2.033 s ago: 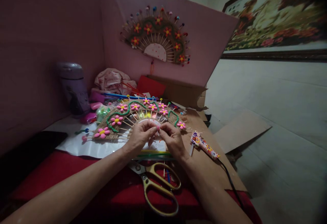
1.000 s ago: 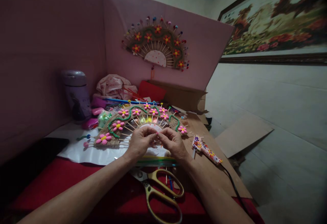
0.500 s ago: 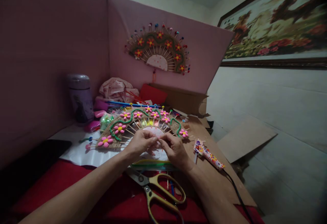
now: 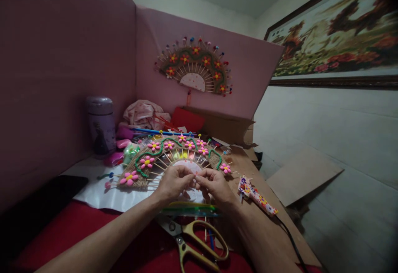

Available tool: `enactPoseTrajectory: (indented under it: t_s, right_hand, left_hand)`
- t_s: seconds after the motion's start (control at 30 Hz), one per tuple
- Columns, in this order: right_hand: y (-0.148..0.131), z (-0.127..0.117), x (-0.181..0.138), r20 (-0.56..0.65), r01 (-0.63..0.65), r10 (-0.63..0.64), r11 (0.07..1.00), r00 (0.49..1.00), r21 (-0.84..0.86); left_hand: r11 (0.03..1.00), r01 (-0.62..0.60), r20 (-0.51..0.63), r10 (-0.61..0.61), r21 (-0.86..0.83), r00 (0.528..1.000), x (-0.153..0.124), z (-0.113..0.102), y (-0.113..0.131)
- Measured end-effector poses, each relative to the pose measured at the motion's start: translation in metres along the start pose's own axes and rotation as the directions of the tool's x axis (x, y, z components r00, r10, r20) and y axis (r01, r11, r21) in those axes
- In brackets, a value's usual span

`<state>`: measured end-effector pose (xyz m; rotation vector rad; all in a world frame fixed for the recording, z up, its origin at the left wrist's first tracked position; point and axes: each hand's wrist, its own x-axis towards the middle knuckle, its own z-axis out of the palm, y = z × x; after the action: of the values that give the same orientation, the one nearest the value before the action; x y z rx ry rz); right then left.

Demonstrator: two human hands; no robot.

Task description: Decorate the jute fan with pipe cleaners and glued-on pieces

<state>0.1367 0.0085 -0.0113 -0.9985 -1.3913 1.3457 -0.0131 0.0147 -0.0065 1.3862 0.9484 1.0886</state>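
Observation:
My left hand (image 4: 178, 181) and my right hand (image 4: 214, 185) meet at the fingertips, both pinched closed. Whatever lies between the fingers is too small to make out. Just beyond them lies a fan-shaped craft (image 4: 164, 152) of twine and thin sticks, with pink clay flowers, a wavy green cord and a pale spotted half-round base (image 4: 186, 165). The hands cover part of that base. Below my hands are a green-edged clear bag (image 4: 191, 208) and large gold-handled scissors (image 4: 186, 240).
A flower-patterned glue gun (image 4: 257, 196) with a black cord lies to the right on cardboard (image 4: 289, 231). A purple tumbler (image 4: 101, 127) stands at the left, near bags of coloured clay (image 4: 130, 153). Another finished-looking fan (image 4: 194, 65) hangs on the pink board behind.
The view has tilted slightly, so everything sits a little lower in it. My hands stay together, with the fingertips drawn closer to each other.

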Motion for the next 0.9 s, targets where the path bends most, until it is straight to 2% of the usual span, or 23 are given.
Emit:
enactPoseTrajectory:
  t_s: [0.17, 0.3, 0.43, 0.73, 0.9]
  right_hand:
    - [0.001, 0.005, -0.001, -0.05, 0.085, -0.088, 0.995, 0.995, -0.05]
    - [0.004, 0.01, -0.002, -0.069, 0.227, -0.245, 0.952, 0.967, -0.204]
    - [0.006, 0.012, -0.004, -0.079, 0.303, -0.344, 0.897, 0.936, -0.321]
    - [0.005, 0.001, -0.003, 0.096, 0.395, -0.427, 0.697, 0.899, -0.599]
    - [0.007, 0.0, -0.002, 0.082, 0.384, -0.43, 0.686, 0.899, -0.618]
  left_hand:
    - [0.998, -0.055, -0.025, 0.055, 0.02, 0.998, -0.003, 0.003, -0.002]
    - [0.992, -0.123, -0.046, 0.123, 0.013, 0.991, -0.003, 0.005, -0.009]
    - [0.975, -0.191, -0.084, 0.201, 0.111, 0.976, -0.004, 0.006, -0.012]
    - [0.937, -0.208, 0.011, 0.214, 0.279, 0.977, 0.006, -0.006, -0.017]
    - [0.903, -0.241, 0.024, 0.249, 0.356, 0.968, 0.005, -0.009, -0.019]
